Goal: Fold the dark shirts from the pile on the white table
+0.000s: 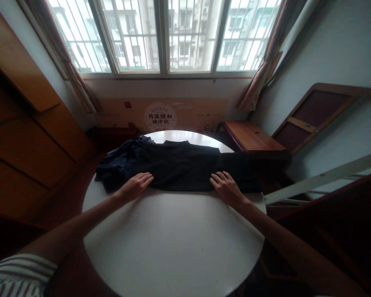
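Note:
A black garment [185, 165], perhaps a shirt, lies spread out across the far half of the white round table [173, 239]. My left hand [139, 182] rests on its near left part, fingers stretched out and pointing right. On the near edge further right lies my right hand [225, 186], its fingers stretched and slightly apart on the cloth. Both hands look open; the thumbs are hard to make out. Beside the garment, at the left, a crumpled heap of dark blue clothes [120, 161] sits on the table and touches it.
Wooden cabinets [24, 156] stand at the left. A small wooden desk [253, 136] is behind the table at the right, near a leaning framed panel [315, 107]. A pale metal rail [321, 177] runs beside the table's right edge. Barred windows are at the back.

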The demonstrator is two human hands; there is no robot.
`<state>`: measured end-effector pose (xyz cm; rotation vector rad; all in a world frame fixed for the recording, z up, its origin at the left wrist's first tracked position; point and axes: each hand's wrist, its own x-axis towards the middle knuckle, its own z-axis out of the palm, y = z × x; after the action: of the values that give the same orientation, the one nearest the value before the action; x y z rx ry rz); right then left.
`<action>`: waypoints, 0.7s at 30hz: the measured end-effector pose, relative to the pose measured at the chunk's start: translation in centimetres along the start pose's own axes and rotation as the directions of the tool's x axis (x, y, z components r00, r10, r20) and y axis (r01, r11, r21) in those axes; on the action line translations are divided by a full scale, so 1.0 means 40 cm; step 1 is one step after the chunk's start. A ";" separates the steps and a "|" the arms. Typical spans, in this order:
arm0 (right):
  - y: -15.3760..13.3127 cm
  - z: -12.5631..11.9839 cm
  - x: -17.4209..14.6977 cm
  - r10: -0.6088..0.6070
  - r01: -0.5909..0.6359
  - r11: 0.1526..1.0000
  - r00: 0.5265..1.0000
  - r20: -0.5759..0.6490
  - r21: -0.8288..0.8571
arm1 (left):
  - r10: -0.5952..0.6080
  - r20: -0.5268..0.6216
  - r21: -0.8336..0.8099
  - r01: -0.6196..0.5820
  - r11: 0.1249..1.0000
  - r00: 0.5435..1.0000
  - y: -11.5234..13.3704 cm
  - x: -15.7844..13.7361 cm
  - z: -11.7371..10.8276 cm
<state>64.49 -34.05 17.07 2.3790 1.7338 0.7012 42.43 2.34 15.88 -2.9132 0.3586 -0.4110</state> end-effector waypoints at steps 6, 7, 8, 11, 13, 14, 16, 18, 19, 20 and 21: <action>0.020 0.015 -0.027 0.013 -0.009 0.997 0.998 -0.056 0.071 | -0.011 -0.053 0.047 0.013 0.999 0.999 0.010 -0.015 -0.001; 0.022 0.011 -0.038 0.010 -0.004 0.997 0.998 -0.065 0.083 | -0.004 -0.064 0.059 0.007 0.998 0.998 0.013 -0.024 -0.008; 0.023 0.005 -0.052 0.006 0.001 0.995 0.997 -0.075 0.095 | 0.007 -0.076 0.068 -0.002 0.998 0.997 0.017 -0.034 -0.017; 0.005 -0.021 -0.106 -0.001 0.018 0.989 0.993 -0.116 0.146 | 0.057 -0.124 0.086 -0.047 0.995 0.991 0.043 -0.084 -0.050; -0.022 -0.041 -0.152 -0.019 0.048 0.980 0.989 -0.144 0.196 | 0.083 -0.155 0.089 -0.070 0.994 0.984 0.073 -0.134 -0.072; -0.038 -0.052 -0.177 -0.036 0.071 0.973 0.986 -0.163 0.218 | 0.088 -0.164 0.084 -0.075 0.994 0.983 0.092 -0.164 -0.081; -0.070 -0.074 -0.232 -0.076 0.126 0.959 0.978 -0.195 0.254 | 0.089 -0.161 0.064 -0.080 0.995 0.983 0.135 -0.231 -0.095; -0.101 -0.098 -0.291 -0.127 0.186 0.941 0.969 -0.213 0.283 | 0.082 -0.138 0.038 -0.077 0.996 0.987 0.182 -0.301 -0.107; -0.114 -0.111 -0.320 -0.146 0.204 0.932 0.968 -0.205 0.300 | 0.077 -0.116 0.023 -0.075 0.997 0.990 0.205 -0.334 -0.114; -0.125 -0.125 -0.349 -0.160 0.214 0.923 0.969 -0.188 0.321 | 0.073 -0.088 0.007 -0.072 0.997 0.993 0.228 -0.363 -0.123; -0.133 -0.138 -0.377 -0.167 0.218 0.913 0.971 -0.170 0.345 | 0.066 -0.060 -0.012 -0.067 0.998 0.996 0.248 -0.387 -0.134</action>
<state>53.88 -47.13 15.61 2.3717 2.2971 0.5687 24.32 -3.87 15.05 -2.8979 0.4675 -0.4881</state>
